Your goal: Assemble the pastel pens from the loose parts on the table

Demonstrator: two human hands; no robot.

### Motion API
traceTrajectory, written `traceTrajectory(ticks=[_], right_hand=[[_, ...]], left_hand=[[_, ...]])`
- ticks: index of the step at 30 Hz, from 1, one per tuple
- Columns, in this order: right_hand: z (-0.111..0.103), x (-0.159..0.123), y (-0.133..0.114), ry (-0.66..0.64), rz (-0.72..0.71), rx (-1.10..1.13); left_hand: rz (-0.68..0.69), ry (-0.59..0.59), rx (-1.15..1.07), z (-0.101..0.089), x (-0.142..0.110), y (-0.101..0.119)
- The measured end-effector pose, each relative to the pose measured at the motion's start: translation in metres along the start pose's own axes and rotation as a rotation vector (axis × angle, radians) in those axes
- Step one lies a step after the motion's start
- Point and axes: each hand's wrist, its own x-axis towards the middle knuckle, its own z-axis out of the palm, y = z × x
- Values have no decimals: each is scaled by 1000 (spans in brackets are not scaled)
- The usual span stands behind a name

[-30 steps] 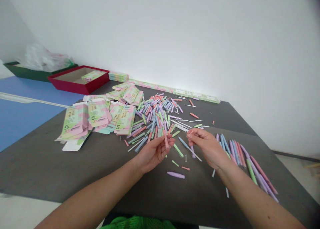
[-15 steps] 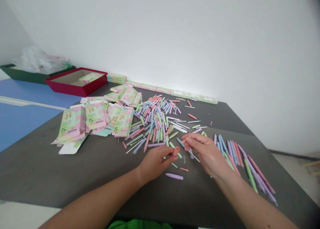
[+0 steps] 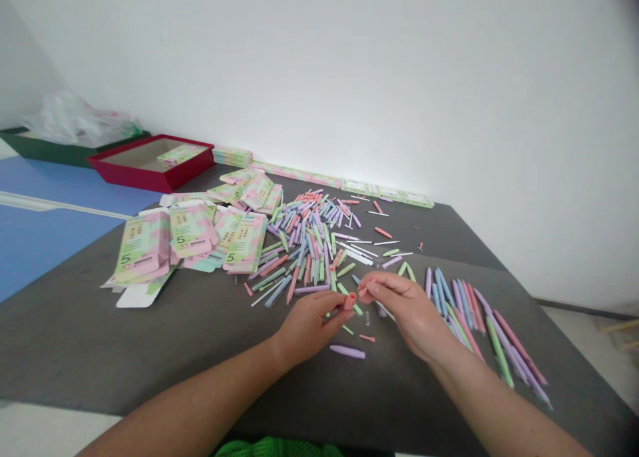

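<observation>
Between thumb and fingers, my left hand (image 3: 315, 324) grips a coral pen barrel (image 3: 350, 301), its open end facing my right hand. Close beside it, my right hand (image 3: 399, 304) pinches a small coral pen part (image 3: 368, 288), mostly hidden by the fingertips. The two parts are a little apart. Just below my hands lie a purple barrel piece (image 3: 348, 352), a small coral clicker piece (image 3: 367, 338) and a short clear tube (image 3: 368, 318). Beyond them spreads a heap of pastel pen parts (image 3: 309, 244), with white refills (image 3: 358, 253) at its right side.
Several pastel pens (image 3: 499, 344) lie in a row at the right. Folded printed cartons (image 3: 144, 244) are piled on the left. A red box lid (image 3: 170, 179) and a green tray (image 3: 54, 150) holding plastic bags stand behind. Small boxes (image 3: 324, 179) line the wall.
My left hand has turned from palm-up to palm-down, bringing the barrel's open end toward the right. My right hand has moved left and slightly down, closer to the barrel.
</observation>
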Motion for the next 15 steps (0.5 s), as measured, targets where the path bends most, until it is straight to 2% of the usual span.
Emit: traceTrajectory(ticks=[2, 4, 7, 9, 13, 15], right_hand=[[-2, 1, 1, 16, 45, 64], [-4, 3, 4, 37, 84, 99], [-4, 1, 9, 61, 113, 76], [0, -2, 13, 33, 127, 60], [11, -10, 23, -30, 181, 86], [16, -12, 28, -10, 215, 97]], left_hand=[[-48, 62, -72, 0, -1, -1], [-98, 176, -181, 0, -1, -4], [-162, 317, -302, 0, 1, -8], [-220, 262, -383, 1, 2, -9], [-318, -19, -594, 7, 2, -7], [-331, -60, -671, 10, 2, -6]])
